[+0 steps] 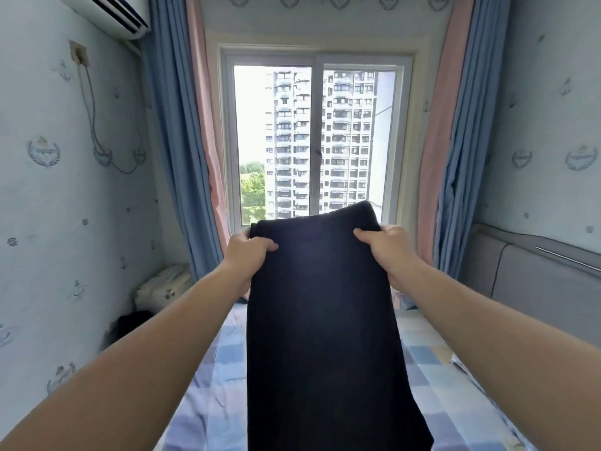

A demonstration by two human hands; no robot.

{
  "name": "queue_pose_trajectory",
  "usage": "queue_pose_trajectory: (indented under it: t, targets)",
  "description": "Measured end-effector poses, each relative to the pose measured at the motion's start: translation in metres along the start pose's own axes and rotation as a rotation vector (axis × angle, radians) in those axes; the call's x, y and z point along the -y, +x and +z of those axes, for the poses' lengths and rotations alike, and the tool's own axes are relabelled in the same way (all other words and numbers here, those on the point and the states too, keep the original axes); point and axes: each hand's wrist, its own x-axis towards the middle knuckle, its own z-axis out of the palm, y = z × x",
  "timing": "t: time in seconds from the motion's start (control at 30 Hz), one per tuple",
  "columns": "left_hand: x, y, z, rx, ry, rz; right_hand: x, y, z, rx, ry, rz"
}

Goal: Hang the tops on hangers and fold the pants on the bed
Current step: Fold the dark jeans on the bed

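Both hands, left hand [247,255] and right hand [387,247], pinch the top corners of the dark navy knit pants [325,320], whose length hangs straight down over the blue checked bed [429,359]

There is one left hand [248,255], one right hand [387,250], one pair of dark pants [325,320], one bed [429,362], one window [317,138].

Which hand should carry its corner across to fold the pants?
Probably the right hand: it pinches the higher, looser corner of the dark pants, while the left hand grips the lower one. Both grip well, so it's close.
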Motion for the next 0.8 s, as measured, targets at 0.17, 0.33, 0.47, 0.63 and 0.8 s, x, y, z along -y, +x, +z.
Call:
queue_pose_trajectory:
  t: [0.17, 0.33, 0.47, 0.63, 0.8]
  targets:
    - [0.075, 0.041, -0.008, -0.014, 0.028, -0.056, -0.073, 0.038, 0.024, 0.018, -0.069, 0.121]
    - [0.162, 0.117, -0.017, -0.052, 0.11, -0.11, -0.157, 0.103, 0.065, 0.05, -0.151, 0.19]
    - [0.258, 0.206, -0.025, -0.047, 0.18, -0.222, -0.249, 0.176, 0.107, 0.064, -0.245, 0.287]
    - [0.409, 0.334, -0.034, -0.058, 0.275, -0.366, -0.396, 0.29, 0.176, 0.053, -0.337, 0.421]
    - [0.57, 0.436, -0.043, -0.066, 0.407, -0.414, -0.559, 0.377, 0.236, -0.01, -0.424, 0.501]
